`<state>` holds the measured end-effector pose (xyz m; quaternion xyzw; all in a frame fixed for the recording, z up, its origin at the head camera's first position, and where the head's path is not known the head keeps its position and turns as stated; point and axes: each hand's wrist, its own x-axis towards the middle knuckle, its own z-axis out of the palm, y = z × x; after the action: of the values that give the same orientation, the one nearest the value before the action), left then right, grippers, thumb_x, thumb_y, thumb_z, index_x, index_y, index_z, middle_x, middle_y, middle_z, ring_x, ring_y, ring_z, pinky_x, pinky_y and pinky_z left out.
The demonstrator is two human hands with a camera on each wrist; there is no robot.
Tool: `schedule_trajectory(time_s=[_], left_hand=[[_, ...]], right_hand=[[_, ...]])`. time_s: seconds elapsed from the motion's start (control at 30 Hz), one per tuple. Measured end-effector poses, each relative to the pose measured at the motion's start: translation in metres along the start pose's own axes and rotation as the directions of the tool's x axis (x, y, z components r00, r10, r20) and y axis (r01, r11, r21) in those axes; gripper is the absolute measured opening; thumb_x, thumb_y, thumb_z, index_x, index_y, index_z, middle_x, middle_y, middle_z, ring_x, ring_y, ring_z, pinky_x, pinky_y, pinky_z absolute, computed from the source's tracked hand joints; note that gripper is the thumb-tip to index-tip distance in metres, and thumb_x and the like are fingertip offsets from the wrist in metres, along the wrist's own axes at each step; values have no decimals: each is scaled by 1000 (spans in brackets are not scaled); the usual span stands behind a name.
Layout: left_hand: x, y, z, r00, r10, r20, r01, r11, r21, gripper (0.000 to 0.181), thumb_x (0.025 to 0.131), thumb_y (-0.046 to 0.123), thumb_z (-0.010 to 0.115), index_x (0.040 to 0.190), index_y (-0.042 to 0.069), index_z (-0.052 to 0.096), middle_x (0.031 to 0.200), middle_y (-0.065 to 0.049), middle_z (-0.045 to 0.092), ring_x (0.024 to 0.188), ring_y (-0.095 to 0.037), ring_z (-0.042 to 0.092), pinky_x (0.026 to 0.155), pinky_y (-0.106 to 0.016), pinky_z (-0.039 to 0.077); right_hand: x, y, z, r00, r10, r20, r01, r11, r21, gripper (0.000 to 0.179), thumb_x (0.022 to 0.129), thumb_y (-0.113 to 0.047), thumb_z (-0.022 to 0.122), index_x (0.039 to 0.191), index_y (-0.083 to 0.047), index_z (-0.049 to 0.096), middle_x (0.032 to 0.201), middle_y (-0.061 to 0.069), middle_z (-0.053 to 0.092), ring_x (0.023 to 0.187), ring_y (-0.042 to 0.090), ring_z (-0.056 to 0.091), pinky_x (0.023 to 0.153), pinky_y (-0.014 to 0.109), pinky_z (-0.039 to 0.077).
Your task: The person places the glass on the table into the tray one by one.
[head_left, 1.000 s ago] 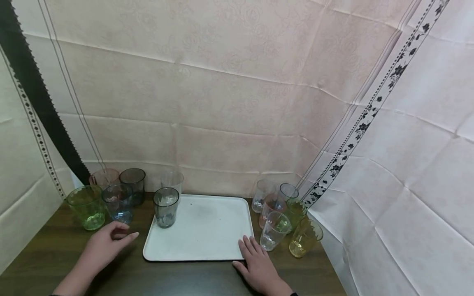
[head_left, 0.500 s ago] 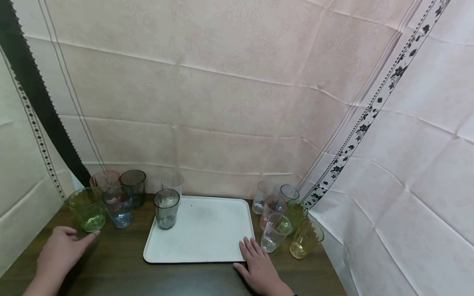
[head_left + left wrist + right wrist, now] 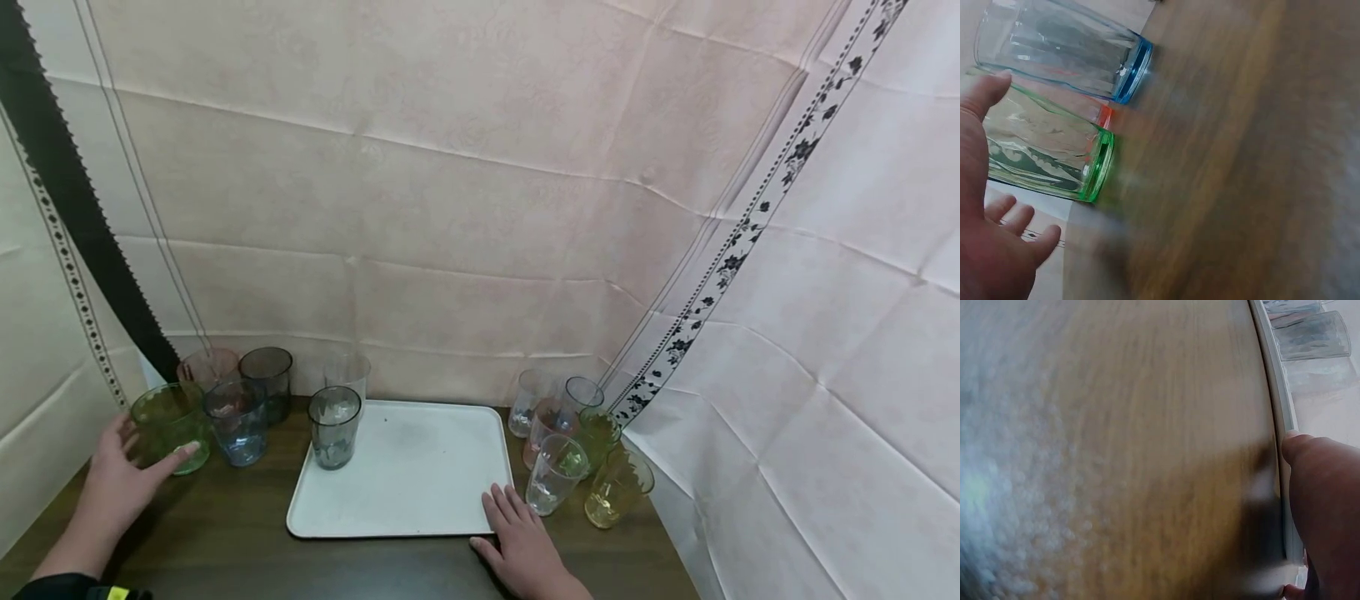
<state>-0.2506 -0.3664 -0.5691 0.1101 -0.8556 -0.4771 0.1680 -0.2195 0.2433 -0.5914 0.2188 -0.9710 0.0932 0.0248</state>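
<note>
The right hand [image 3: 523, 543] lies flat on the tray [image 3: 420, 475]; the left, loosely spread [image 3: 123, 482], is ungripped at the green glass [image 3: 168, 421] on the counter [image 3: 360, 571]. A sideways nudge could clink it against the blue glass [image 3: 238, 429]. Behind, the left wrist view reveals the pink glass's base [image 3: 1105, 116], hidden from the head view.

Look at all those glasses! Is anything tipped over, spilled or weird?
Nothing really stands out. No glass lies on its side, I see no spill on the table or tray, and the green glass at the left hand stands upright. Tiny cracks I can't tell.
</note>
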Motion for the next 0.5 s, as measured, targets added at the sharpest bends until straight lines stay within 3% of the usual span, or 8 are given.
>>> schedule_trajectory(time_s=[0.17, 0.3, 0.5], left_hand=[[4, -1, 7, 1000, 12, -12, -13, 998, -60, 113, 95, 46, 73, 168, 2, -1, 165, -37, 7, 144, -62, 15, 102, -81, 29], [5, 2, 12, 998, -35, -61, 31, 997, -67, 108, 94, 48, 74, 167, 2, 9, 165, -33, 18, 146, -56, 22, 103, -76, 35], [7, 5, 16, 991, -87, -100, 81, 995, -58, 107, 94, 48, 73, 167, 2, 10, 165, -31, 21, 145, -54, 26, 102, -72, 40]], right_hand=[[-2, 2, 5, 1000, -4, -1, 4, 1000, -20, 78, 104, -68, 38, 163, -16, 39, 168, 7, 32, 153, 33, 24, 111, 67, 36], [-3, 3, 4, 1000, -1, 0, 1, 1000, -23, 78, 105, -68, 38, 164, -17, 39, 169, 7, 31, 154, 32, 23, 112, 67, 35], [0, 1, 1, 1000, -9, -11, 9, 1000, -15, 78, 105, -67, 39, 163, -15, 40, 168, 8, 33, 153, 34, 25, 111, 68, 36]])
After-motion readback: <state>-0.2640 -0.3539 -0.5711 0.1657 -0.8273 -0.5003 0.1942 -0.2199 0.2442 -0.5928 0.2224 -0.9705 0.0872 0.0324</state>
